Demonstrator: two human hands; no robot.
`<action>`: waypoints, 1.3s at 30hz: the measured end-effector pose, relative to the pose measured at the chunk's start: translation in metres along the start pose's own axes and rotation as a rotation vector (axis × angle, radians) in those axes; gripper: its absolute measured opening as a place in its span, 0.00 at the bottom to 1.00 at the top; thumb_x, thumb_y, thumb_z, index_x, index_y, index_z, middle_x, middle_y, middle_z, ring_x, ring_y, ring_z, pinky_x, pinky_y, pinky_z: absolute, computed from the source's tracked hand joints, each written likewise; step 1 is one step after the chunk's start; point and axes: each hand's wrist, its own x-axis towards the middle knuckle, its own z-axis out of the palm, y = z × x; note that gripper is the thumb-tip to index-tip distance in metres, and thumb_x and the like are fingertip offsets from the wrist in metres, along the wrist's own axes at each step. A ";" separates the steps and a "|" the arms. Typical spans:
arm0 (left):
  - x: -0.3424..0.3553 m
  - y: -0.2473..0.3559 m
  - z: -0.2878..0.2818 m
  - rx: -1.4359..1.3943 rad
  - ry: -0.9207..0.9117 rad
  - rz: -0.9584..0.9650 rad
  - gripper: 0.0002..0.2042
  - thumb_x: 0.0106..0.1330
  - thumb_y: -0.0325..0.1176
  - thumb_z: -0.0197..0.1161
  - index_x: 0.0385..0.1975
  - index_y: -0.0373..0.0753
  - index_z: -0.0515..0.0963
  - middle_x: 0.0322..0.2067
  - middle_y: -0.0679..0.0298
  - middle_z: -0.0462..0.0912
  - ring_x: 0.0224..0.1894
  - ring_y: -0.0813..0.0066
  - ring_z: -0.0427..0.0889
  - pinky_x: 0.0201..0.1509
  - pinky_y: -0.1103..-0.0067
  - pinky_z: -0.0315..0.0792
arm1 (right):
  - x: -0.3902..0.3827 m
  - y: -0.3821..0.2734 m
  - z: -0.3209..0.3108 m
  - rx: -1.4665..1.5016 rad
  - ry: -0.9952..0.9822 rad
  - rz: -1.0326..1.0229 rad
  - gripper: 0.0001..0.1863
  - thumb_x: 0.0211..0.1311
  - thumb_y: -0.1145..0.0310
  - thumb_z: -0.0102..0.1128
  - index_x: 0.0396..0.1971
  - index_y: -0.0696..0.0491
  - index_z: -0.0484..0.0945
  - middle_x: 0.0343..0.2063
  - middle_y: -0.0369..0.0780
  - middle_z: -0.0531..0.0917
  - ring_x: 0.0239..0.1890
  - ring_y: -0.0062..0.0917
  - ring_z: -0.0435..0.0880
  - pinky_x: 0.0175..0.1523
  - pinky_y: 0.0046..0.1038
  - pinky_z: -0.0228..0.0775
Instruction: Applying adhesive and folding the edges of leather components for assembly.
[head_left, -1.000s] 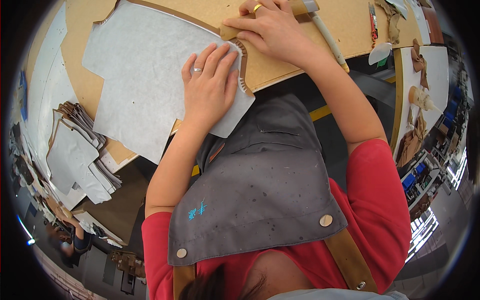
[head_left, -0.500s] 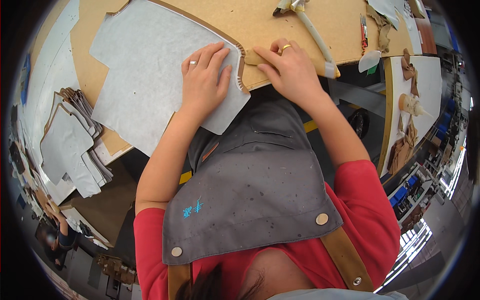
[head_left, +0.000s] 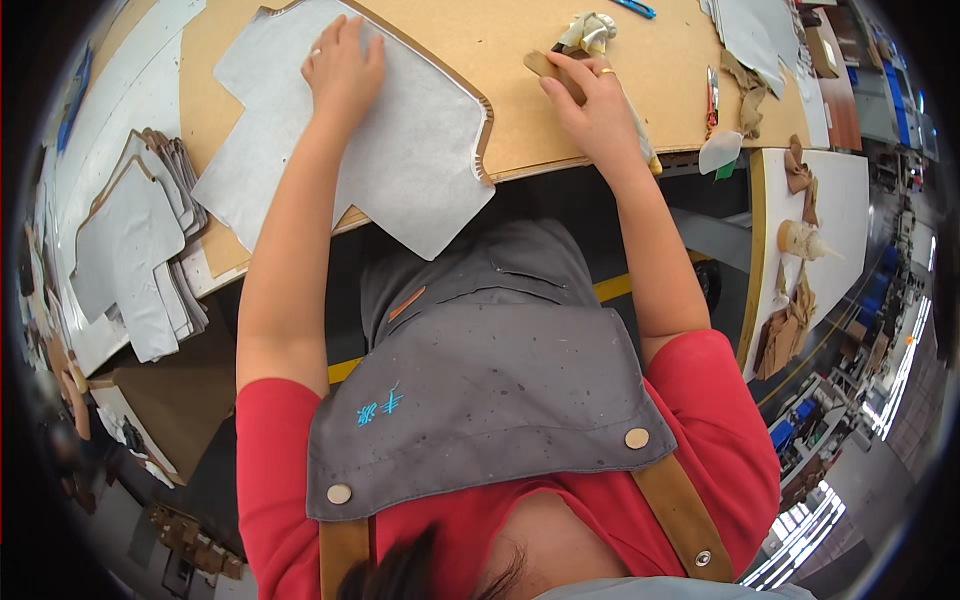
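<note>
The pale sheet (head_left: 400, 150) lies on the left part of the tan board (head_left: 520, 125), with its lower corners hanging past the board's near edge and a notched brown border (head_left: 485, 138) along its right side. The left hand (head_left: 343, 82) rests on the sheet toward the board's far side, fingers loosely spread and slightly bent, grasping nothing that shows. Over the right half of the board, the right hand (head_left: 600, 112) is curled around a flat wooden stick (head_left: 543, 67), thumb and forefinger closed near its rounded tip; the palm hides most of the rest. Just beyond that hand, also on the board, is a hammer-like tool with a cloth-wrapped head (head_left: 590, 35). Since the sheet overhangs the board's near edge, close to the apron (head_left: 490, 390), a lean or a brush of the body could drag it askew or crease it, particularly if the left hand bears down lightly. The stick and the wrapped tool lie so close that a hasty sweep of the right hand could knock the latter across the board, perhaps toward a red cutter (head_left: 712, 98) near its right end.
</note>
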 end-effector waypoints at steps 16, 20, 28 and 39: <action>-0.108 0.049 -0.085 -0.183 -0.521 0.386 0.06 0.59 0.30 0.53 0.36 0.41 0.71 0.44 0.63 0.71 0.50 0.63 0.68 0.56 0.67 0.52 | -0.031 -0.025 -0.003 -0.017 -0.184 -0.100 0.16 0.55 0.64 0.57 0.42 0.55 0.76 0.33 0.44 0.76 0.39 0.38 0.75 0.45 0.33 0.68; -0.111 0.057 -0.082 -0.192 -0.436 0.262 0.10 0.59 0.30 0.54 0.41 0.41 0.72 0.43 0.66 0.72 0.47 0.66 0.69 0.53 0.69 0.55 | -0.038 -0.041 0.012 -0.089 -0.230 -0.192 0.13 0.53 0.65 0.59 0.38 0.54 0.76 0.32 0.43 0.76 0.38 0.36 0.75 0.42 0.33 0.68; -0.093 0.061 -0.061 -0.101 -0.387 0.181 0.17 0.58 0.32 0.57 0.48 0.43 0.72 0.47 0.66 0.71 0.46 0.64 0.68 0.50 0.70 0.58 | -0.038 -0.059 0.029 -0.188 -0.231 -0.267 0.14 0.51 0.66 0.60 0.38 0.53 0.78 0.30 0.41 0.76 0.34 0.34 0.75 0.39 0.32 0.67; -0.092 0.061 -0.059 -0.065 -0.321 0.199 0.17 0.57 0.32 0.58 0.48 0.44 0.73 0.53 0.67 0.69 0.59 0.68 0.64 0.60 0.72 0.53 | -0.016 -0.050 0.029 -0.241 -0.269 -0.273 0.13 0.51 0.66 0.61 0.39 0.49 0.79 0.32 0.37 0.75 0.37 0.30 0.73 0.42 0.31 0.64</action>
